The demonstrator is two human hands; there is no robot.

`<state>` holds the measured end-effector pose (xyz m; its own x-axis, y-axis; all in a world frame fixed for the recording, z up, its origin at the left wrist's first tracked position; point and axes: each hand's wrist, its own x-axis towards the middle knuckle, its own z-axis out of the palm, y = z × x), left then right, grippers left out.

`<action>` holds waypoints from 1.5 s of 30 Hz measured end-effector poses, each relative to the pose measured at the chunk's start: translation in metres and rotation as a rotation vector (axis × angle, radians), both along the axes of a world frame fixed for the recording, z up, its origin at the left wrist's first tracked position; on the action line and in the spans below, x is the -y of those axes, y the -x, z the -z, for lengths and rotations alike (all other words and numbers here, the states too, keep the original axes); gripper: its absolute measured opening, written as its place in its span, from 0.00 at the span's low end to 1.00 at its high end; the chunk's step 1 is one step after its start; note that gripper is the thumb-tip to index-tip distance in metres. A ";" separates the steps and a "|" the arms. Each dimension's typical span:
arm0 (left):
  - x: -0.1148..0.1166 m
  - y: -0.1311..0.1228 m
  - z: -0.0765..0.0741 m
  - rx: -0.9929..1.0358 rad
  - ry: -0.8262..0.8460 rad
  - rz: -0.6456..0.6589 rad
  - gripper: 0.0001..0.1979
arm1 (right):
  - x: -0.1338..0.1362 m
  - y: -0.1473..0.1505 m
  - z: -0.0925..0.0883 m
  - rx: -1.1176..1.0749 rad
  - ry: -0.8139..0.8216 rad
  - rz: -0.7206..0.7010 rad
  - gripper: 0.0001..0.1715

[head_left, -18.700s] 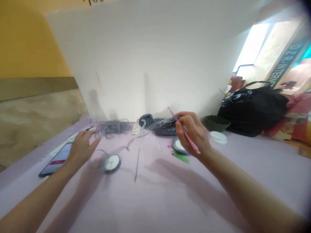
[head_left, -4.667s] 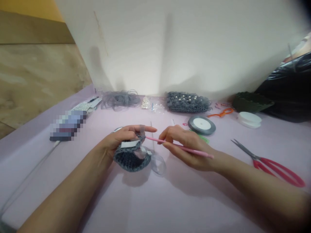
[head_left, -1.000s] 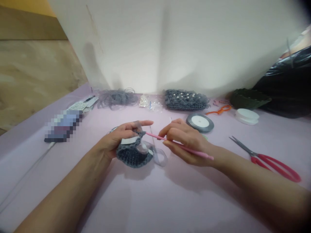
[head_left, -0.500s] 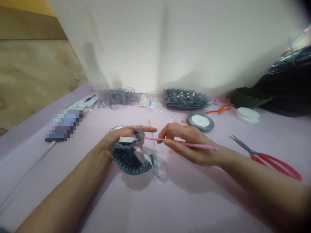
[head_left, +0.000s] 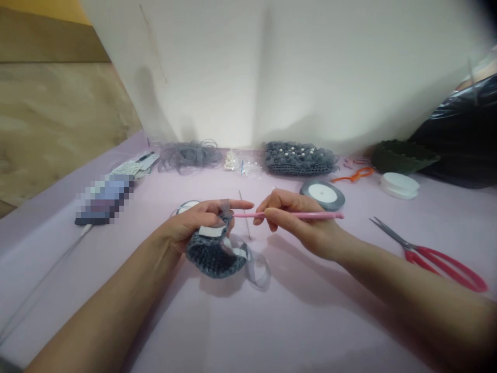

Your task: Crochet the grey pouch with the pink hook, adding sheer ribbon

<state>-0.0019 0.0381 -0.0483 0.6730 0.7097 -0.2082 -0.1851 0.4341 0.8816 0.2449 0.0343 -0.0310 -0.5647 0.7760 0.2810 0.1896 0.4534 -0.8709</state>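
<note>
My left hand point(head_left: 198, 220) pinches a small grey crocheted piece point(head_left: 215, 254) above the pink table, its forefinger stretched out with grey ribbon wound round it. A loop of sheer grey ribbon point(head_left: 256, 267) hangs from the piece. My right hand point(head_left: 298, 220) grips a pink crochet hook point(head_left: 295, 214), held level, with its tip at the upper edge of the crocheted piece by my left forefinger.
Along the white backboard lie a grey ribbon tangle point(head_left: 190, 154), a bag of beads point(head_left: 237, 163) and a grey beaded crocheted piece point(head_left: 298, 158). A ribbon spool point(head_left: 322, 195), red scissors point(head_left: 435, 256), white lid point(head_left: 399, 185), green basket point(head_left: 404, 155) and black bag point(head_left: 466, 140) are at right. A phone point(head_left: 104, 199) lies at left.
The hook has swung level and its handle has risen. My right hand has turned and lifted slightly. The crocheted piece has shifted a little under my left hand.
</note>
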 end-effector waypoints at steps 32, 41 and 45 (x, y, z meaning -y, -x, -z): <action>-0.001 -0.001 -0.004 -0.246 -0.068 -0.050 0.27 | -0.008 0.012 0.022 -0.481 0.815 -0.006 0.16; -0.002 0.000 -0.002 -0.182 -0.001 -0.072 0.27 | -0.006 0.012 0.018 -0.466 0.862 0.003 0.14; -0.001 0.003 0.001 -0.008 0.078 -0.033 0.27 | -0.006 0.000 0.009 -0.048 0.188 -0.090 0.12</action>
<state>-0.0052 0.0396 -0.0495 0.6479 0.7127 -0.2690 -0.1935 0.4955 0.8468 0.2446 0.0402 -0.0396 -0.6238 0.7641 0.1645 0.1113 0.2952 -0.9489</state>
